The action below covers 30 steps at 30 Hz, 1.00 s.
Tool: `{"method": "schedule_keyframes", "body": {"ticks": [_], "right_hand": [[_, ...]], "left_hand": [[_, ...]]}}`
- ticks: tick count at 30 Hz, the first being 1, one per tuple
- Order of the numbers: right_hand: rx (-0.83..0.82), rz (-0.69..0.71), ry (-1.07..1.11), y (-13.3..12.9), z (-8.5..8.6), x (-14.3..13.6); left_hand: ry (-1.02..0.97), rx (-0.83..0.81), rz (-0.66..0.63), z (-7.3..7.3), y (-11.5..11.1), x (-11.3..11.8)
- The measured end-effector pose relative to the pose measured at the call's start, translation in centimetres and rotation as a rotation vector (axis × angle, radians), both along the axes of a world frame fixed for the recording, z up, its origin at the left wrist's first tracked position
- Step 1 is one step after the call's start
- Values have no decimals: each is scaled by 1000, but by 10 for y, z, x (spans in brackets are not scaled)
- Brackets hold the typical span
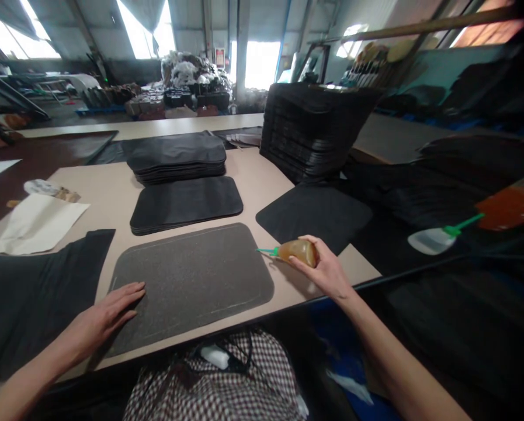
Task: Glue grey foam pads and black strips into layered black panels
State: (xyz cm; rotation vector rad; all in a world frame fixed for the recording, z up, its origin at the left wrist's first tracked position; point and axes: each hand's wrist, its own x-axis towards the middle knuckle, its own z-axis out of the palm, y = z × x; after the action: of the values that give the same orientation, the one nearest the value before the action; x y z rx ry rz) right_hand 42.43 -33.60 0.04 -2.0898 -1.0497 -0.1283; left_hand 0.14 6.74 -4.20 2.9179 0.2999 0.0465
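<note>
A grey-black panel [191,280] with rounded corners lies flat on the table in front of me, a pale line running along parts of its edge. My left hand [113,313] rests on its left side, fingers stretched out. In my right hand [325,266] is a squeeze bottle [299,251] of amber liquid with a green nozzle. The bottle is tipped sideways, its nozzle tip at the panel's right edge; whether the tip touches cannot be made out. Just to the right lies another dark panel [314,213].
Behind the panel sit a low stack of black panels [187,204] and a thicker stack [176,155]. A tall black stack [314,128] stands at the back right. A second green-nozzled bottle [432,241] lies at right. White paper [38,222] and black sheets [47,298] are at left.
</note>
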Motion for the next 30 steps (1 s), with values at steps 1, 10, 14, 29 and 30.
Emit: {"method": "schedule_keyframes", "body": {"ticks": [1,10,14,29,30], "right_hand": [[-1,-22,0,-4,0,3],[575,-307,480,-47,-2,48],[590,-250,536,-38,1,46],[118,-112,-47,87,-7,26],[125,-139,-72,83,-8,26]], "left_hand": [[-3,-3,-1,0,0,0],[-16,-22,38,-2,-3,0],[-34,-21,79,-3,-5,-1],[13,-51,60,0,-7,1],[10,-55,60,0,-8,1]]}}
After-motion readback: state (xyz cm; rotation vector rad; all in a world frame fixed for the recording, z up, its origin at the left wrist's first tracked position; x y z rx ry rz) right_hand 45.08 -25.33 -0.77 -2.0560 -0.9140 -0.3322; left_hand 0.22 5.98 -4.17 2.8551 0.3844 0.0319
